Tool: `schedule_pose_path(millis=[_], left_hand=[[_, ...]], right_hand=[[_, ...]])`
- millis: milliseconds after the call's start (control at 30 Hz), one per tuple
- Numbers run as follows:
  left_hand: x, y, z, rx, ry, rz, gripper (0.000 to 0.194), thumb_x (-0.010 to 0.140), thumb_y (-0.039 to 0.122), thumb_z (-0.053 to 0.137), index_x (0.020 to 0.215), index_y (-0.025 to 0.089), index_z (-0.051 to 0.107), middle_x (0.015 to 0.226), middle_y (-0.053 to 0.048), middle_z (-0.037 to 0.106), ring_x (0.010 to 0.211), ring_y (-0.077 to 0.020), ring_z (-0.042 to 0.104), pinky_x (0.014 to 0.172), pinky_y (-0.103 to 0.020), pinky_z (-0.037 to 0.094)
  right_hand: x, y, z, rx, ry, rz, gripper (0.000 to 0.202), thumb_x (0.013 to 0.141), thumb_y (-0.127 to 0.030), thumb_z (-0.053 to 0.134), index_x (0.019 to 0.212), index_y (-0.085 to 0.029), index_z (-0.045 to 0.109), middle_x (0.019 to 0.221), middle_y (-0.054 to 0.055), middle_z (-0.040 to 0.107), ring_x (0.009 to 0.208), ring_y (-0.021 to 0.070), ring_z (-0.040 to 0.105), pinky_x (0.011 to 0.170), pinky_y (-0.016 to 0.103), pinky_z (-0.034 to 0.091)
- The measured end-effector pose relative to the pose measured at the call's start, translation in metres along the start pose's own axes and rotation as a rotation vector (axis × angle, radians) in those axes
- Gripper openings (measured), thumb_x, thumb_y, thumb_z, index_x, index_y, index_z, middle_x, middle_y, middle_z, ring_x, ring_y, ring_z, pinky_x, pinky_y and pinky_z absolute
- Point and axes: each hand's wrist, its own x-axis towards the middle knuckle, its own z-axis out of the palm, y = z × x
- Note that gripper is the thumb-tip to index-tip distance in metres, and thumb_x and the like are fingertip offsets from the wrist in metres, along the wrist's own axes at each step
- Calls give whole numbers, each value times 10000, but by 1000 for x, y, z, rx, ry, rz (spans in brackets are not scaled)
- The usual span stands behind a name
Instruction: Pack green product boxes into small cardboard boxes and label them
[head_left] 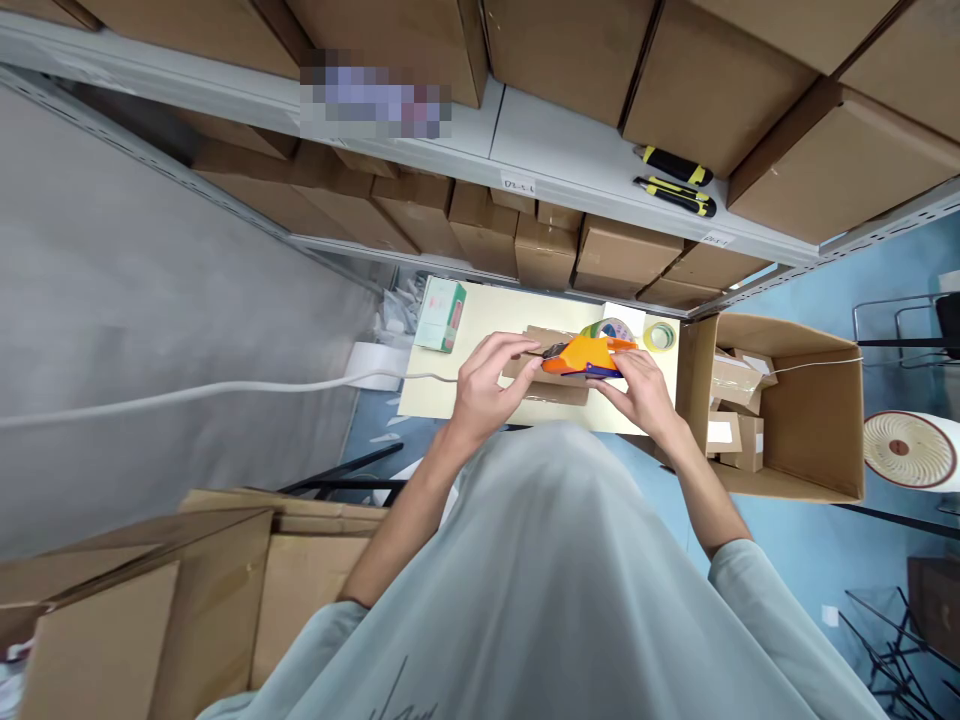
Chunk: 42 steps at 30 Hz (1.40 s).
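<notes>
My left hand (487, 385) has its thumb and fingers pinched at the dark left end of an orange-and-blue item (585, 354), whose exact kind I cannot make out. At its other end, my right hand (641, 393) grips it between thumb and fingers. The item is held level over a piece of brown cardboard (556, 393) on the cream tabletop (429, 396). Just behind it stands a roll of tape (616, 328), partly covered by the item. A yellowish tape roll (660, 337) lies to the right of that.
A green-and-white box (441, 314) sits at the table's left. On the right, an open carton (806, 410) holds several small boxes. Shelves (570, 150) of cartons and two utility knives (677, 180) rise behind. A white cable (300, 387) crosses from the left; a fan (907, 450) stands far right.
</notes>
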Motion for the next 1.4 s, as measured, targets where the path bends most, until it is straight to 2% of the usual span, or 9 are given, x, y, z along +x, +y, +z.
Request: schedule_pose_path(millis=[133, 267, 367, 500, 700, 900, 1167, 1300, 1400], left_hand=[[-3, 1, -7, 102, -4, 98, 263, 1098, 276, 700, 1350, 231, 759, 1195, -105, 830, 1091, -235, 795, 989, -395, 668], [-2, 4, -17, 196, -39, 252, 243, 1076, 199, 704, 1296, 258, 789, 1207, -93, 841, 1074, -233, 812, 984, -390, 667], [-1, 10, -23, 146, -74, 293, 272, 1069, 158, 676, 1289, 262, 796, 1184, -79, 848, 1039, -217, 822, 958, -375, 678], [-1, 16, -27, 36, -109, 262, 259, 1066, 178, 707, 1289, 261, 808, 1171, -71, 851, 1013, -202, 827, 933, -353, 691], [-2, 13, -28, 0, -155, 189, 176, 1085, 204, 711, 1180, 259, 848, 1111, -65, 857, 981, -190, 828, 917, -340, 692], [0, 13, -29, -111, -169, 106, 117, 1082, 248, 738, 1101, 235, 852, 1040, -66, 848, 919, -176, 806, 862, -317, 672], [4, 9, -36, -175, -258, -49, 165, 1088, 291, 697, 988, 229, 812, 947, -59, 824, 842, -176, 765, 804, -314, 635], [2, 6, -30, -172, -239, -105, 128, 1047, 277, 684, 972, 220, 770, 891, -42, 780, 757, -156, 708, 731, -296, 608], [-1, 2, -19, -186, -185, -201, 117, 1001, 321, 738, 953, 216, 748, 854, -26, 752, 697, -141, 674, 698, -287, 597]], right_hand=[[-5, -6, -2, -3, -18, 10, 432, 1082, -649, 693, 1183, -236, 768, 1087, 146, 836, 1059, 365, 781, 1023, 533, 611], [-9, -11, -4, 11, -19, -16, 432, 1096, -647, 670, 1151, -229, 763, 1078, 151, 838, 1041, 359, 784, 1013, 527, 612], [-12, -14, -3, 32, -28, -11, 437, 1095, -657, 666, 1146, -235, 763, 1079, 147, 839, 1044, 357, 784, 1009, 525, 613], [-14, -15, 1, 42, -23, -9, 440, 1094, -668, 662, 1148, -244, 767, 1085, 142, 842, 1066, 360, 790, 1020, 534, 618], [-17, -15, 2, 56, -26, -33, 448, 1097, -676, 650, 1149, -244, 752, 1109, 148, 845, 1106, 364, 797, 1030, 537, 623], [-15, -17, -1, 79, -95, -8, 426, 1088, -660, 685, 1157, -244, 751, 1129, 148, 850, 1110, 356, 798, 1045, 529, 619], [-12, -22, -3, 158, -216, 25, 405, 1096, -646, 685, 1116, -248, 754, 1128, 133, 851, 1130, 341, 790, 1056, 507, 610], [-11, -20, 2, 166, -248, 48, 433, 1092, -677, 672, 1078, -253, 756, 1050, 117, 845, 1046, 329, 785, 1022, 511, 621], [-11, -19, 7, 155, -254, 68, 404, 1083, -649, 701, 1077, -250, 764, 1072, 120, 851, 1033, 326, 785, 1005, 505, 628]])
